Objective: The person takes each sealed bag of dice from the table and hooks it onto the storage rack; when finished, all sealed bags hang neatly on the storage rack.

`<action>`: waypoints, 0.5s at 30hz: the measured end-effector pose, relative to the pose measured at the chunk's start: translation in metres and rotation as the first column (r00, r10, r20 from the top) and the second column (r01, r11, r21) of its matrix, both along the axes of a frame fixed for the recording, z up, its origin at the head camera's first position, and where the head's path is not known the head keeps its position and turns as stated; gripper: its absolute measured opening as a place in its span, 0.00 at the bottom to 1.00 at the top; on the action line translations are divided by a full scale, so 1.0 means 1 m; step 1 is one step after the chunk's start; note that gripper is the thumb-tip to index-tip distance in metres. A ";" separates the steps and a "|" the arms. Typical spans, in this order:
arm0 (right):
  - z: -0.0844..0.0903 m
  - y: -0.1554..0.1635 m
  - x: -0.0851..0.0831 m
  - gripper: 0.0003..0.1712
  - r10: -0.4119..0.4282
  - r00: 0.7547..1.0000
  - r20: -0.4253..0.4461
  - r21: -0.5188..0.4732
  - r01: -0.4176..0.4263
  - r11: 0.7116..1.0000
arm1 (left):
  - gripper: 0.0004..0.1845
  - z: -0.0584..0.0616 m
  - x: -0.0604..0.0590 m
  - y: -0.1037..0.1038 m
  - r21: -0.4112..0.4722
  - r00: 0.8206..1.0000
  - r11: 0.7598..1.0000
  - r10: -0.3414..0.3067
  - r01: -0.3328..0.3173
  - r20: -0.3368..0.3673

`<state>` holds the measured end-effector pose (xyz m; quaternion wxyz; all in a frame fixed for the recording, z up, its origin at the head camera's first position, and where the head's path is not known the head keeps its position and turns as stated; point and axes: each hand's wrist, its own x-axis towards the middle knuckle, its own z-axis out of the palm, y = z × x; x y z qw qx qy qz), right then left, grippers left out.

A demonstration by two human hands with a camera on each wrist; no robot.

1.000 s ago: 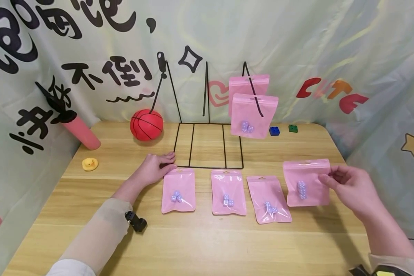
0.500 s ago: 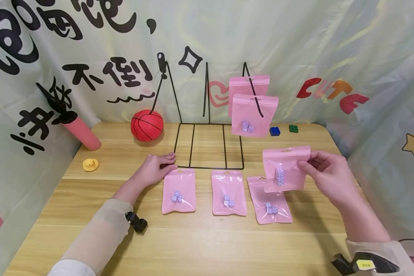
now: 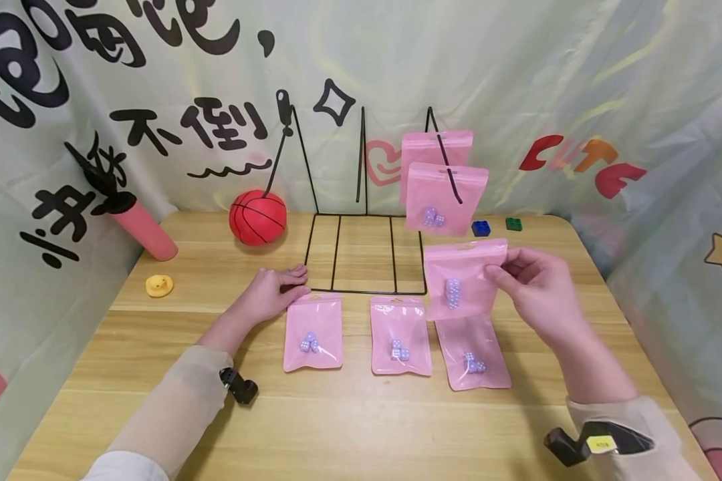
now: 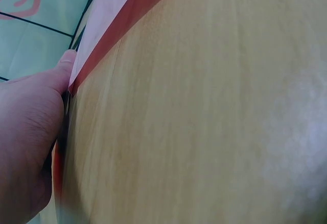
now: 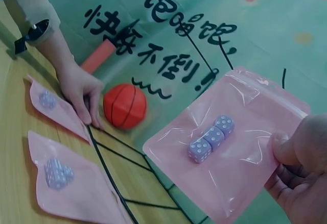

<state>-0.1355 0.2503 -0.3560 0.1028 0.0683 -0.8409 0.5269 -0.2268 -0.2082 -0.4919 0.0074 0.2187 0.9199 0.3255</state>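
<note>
The right hand is carrying a pink zip pouch with three lilac dice inside up and leftward off the table: a second ago it was hanging at about 4 o'clock from the black wire display rack, and now it is hovering just off the rack's front right corner, overlapping the top of the rightmost flat pouch. Fingers and thumb are pinching the pouch's right edge, so the lift is well under way and the pouch is closing on the rack's right-hand hook, at 12 o'clock from it. Two pink pouches are already hanging there, crowding the hook. The left hand is staying put, resting flat with relaxed fingers on the rack's front left corner, touching the top of the left pouch. A middle pouch is lying between the flat ones. Further off are sitting a red basketball, a pink cylinder, a yellow duck, and blue and green bricks.
</note>
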 end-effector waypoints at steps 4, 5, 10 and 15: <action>0.003 -0.013 -0.004 0.08 0.028 1.000 -0.014 -0.047 -0.029 0.998 | 0.21 -0.001 0.000 -0.001 -0.002 1.000 1.000 0.002 -0.002 -0.002; 0.004 -0.016 -0.005 0.08 0.038 0.999 -0.018 -0.061 -0.039 0.997 | 0.21 -0.001 -0.001 -0.001 -0.002 1.000 1.000 0.002 -0.002 -0.002; 0.009 -0.033 -0.010 0.08 0.075 0.996 -0.043 -0.143 -0.081 0.986 | 0.21 -0.002 -0.001 -0.001 0.004 1.000 1.000 0.004 -0.004 0.003; 0.013 -0.048 -0.013 0.04 0.106 0.992 -0.066 -0.216 -0.118 0.969 | 0.21 -0.002 0.000 0.000 0.003 1.000 1.000 0.008 -0.008 0.007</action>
